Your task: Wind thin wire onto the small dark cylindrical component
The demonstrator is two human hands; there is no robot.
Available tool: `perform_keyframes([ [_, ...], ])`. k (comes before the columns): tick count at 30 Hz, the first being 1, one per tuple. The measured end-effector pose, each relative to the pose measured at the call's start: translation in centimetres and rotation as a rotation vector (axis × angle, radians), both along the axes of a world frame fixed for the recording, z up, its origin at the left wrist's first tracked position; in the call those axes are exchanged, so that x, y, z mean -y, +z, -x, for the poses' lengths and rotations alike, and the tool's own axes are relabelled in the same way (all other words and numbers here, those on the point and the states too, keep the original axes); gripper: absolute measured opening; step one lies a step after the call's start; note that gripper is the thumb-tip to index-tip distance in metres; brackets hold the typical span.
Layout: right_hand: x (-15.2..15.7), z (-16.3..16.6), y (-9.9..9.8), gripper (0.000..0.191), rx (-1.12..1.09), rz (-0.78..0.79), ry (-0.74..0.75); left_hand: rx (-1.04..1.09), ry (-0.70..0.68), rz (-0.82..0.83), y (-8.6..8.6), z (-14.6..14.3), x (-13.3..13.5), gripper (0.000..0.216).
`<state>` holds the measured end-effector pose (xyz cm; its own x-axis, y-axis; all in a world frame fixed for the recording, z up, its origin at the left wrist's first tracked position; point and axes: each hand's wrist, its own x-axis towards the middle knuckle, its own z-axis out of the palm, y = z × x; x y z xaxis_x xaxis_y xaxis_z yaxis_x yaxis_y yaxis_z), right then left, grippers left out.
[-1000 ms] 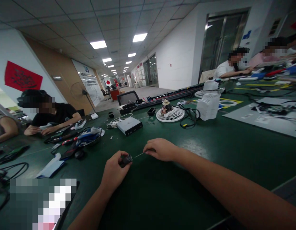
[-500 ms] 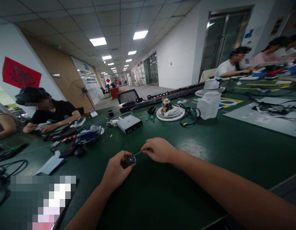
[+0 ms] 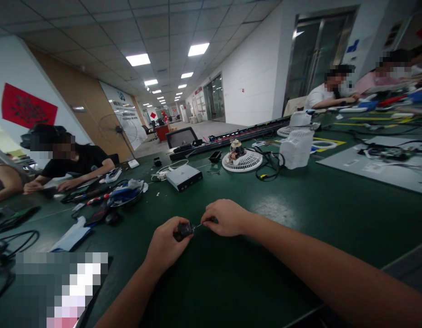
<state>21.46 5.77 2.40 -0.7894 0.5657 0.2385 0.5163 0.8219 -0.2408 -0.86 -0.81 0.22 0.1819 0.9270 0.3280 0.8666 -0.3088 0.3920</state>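
Note:
Between the thumb and fingers of my left hand (image 3: 167,241) is a small dark part (image 3: 186,229) with a shiny end; its exact kind is too small to make out. My right hand (image 3: 227,217) pinches a thin metal rod (image 3: 197,225). The rod's far tip meets the shiny end of the dark part, though I cannot tell whether it goes inside. Both hands hover close together over the green tabletop (image 3: 245,269). My fingers partly cover the dark part and the rod's near end.
Beyond my hands lie a silver drive box (image 3: 184,176), a white fan grille with a motor (image 3: 242,159) and a white housing (image 3: 296,149). Tools and cloths (image 3: 127,192) crowd the left side. A grey panel (image 3: 381,161) lies right. Co-workers sit at both sides.
My right hand has come slightly lower, and less of the rod shows between my hands. The dark part has turned a little in my left hand.

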Motion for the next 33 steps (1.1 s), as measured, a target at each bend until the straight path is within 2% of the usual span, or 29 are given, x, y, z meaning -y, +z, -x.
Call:
perform_keyframes([
  [9,-0.3,0.1,-0.4,0.024,0.024,0.005,-0.035,0.01,0.031,0.029,0.3,-0.4,0.1,0.024],
  [14,-0.7,0.2,-0.7,0.023,0.008,-0.003,-0.291,0.005,0.136,0.041,0.6,-0.2,0.0,0.025],
  [16,-0.8,0.3,-0.9,0.023,-0.032,0.065,-0.371,0.012,0.162,0.061,0.7,-0.1,-0.1,0.026],
  [18,-0.9,0.6,-1.2,0.031,-0.075,0.182,-0.415,0.017,0.18,0.085,0.7,-0.1,-0.2,0.027],
  [20,-0.9,1.0,-1.6,0.038,-0.099,0.284,-0.421,0.013,0.186,0.104,0.6,-0.2,-0.2,0.027],
  [22,-0.9,1.4,-2.0,0.031,-0.107,0.326,-0.4,0.01,0.18,0.115,0.6,-0.2,-0.3,0.028],
  [25,-1.1,1.6,-2.2,0.021,-0.121,0.344,-0.374,0.019,0.162,0.106,0.4,-0.2,-0.3,0.027],
  [29,-1.3,1.2,-2.1,0.026,-0.157,0.362,-0.38,0.038,0.139,0.107,0.3,-0.1,-0.2,0.026],
  [33,-1.2,1.0,-2.1,0.023,-0.132,0.35,-0.394,0.05,0.137,0.122,0.2,-0.2,-0.3,0.027],
])
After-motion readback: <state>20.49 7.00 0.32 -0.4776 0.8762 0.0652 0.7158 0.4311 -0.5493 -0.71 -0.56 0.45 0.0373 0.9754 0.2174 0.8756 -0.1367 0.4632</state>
